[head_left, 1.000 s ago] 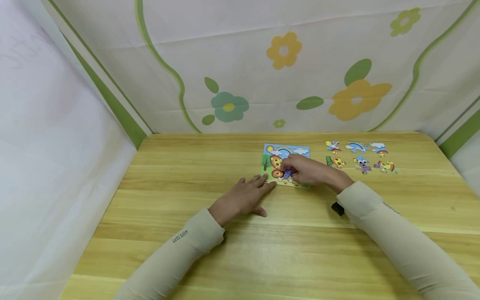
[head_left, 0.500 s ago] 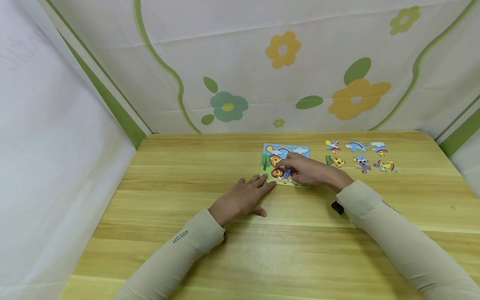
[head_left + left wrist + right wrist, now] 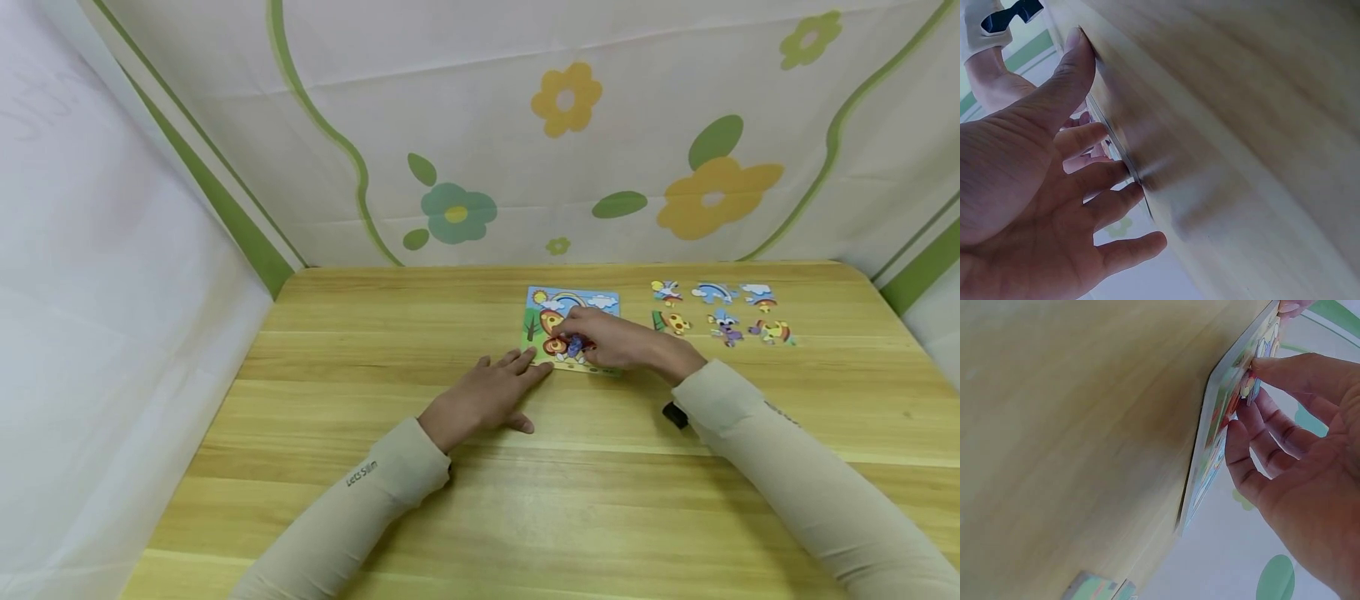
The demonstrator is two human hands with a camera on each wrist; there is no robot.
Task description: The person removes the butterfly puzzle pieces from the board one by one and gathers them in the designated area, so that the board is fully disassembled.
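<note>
A colourful jigsaw puzzle board (image 3: 534, 308) with a sun, tree and rainbow picture lies flat on the wooden table. My right hand (image 3: 618, 340) is over its middle and right part, hiding much of the picture. Between its thumb and fingers it pinches a small puzzle piece (image 3: 575, 346) with purple on it; the right wrist view shows this puzzle piece (image 3: 1249, 389) tilted against the board's face. My left hand (image 3: 487, 396) lies with spread fingers on the table, its fingertips touching the board's lower left corner.
Several loose puzzle pieces (image 3: 724, 327) lie in two rows right of the board. A black object (image 3: 676, 416) shows at the right cuff. A flower-printed cloth (image 3: 480, 125) hangs behind the table (image 3: 360, 333), and white cloth (image 3: 112, 333) hangs on the left.
My right hand's fingers have shifted slightly over the board, and the purple puzzle piece has turned a little in their pinch. My left hand stays put.
</note>
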